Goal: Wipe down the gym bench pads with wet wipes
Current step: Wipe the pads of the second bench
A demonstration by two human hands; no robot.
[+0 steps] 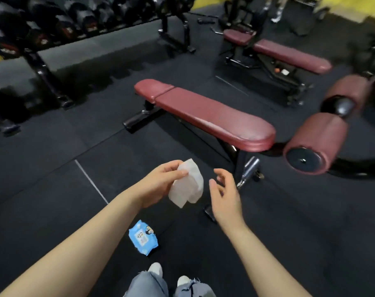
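A flat gym bench with a dark red pad (pixel 205 113) stands on the black floor in front of me. My left hand (pixel 160 183) pinches a white wet wipe (pixel 188 185) that hangs partly unfolded, short of the bench's near end. Just right of the wipe my right hand (pixel 224 194) hovers with loosely spread fingers, holding nothing and not touching the wipe. A blue pack of wet wipes (pixel 142 237) lies on the floor below my hands, near my feet.
A second red-padded bench (pixel 289 54) stands at the back right. Two red roller pads (pixel 315 142) on a black frame sit to the right. A dumbbell rack (pixel 42 28) runs along the back left. Black rubber flooring lies between them.
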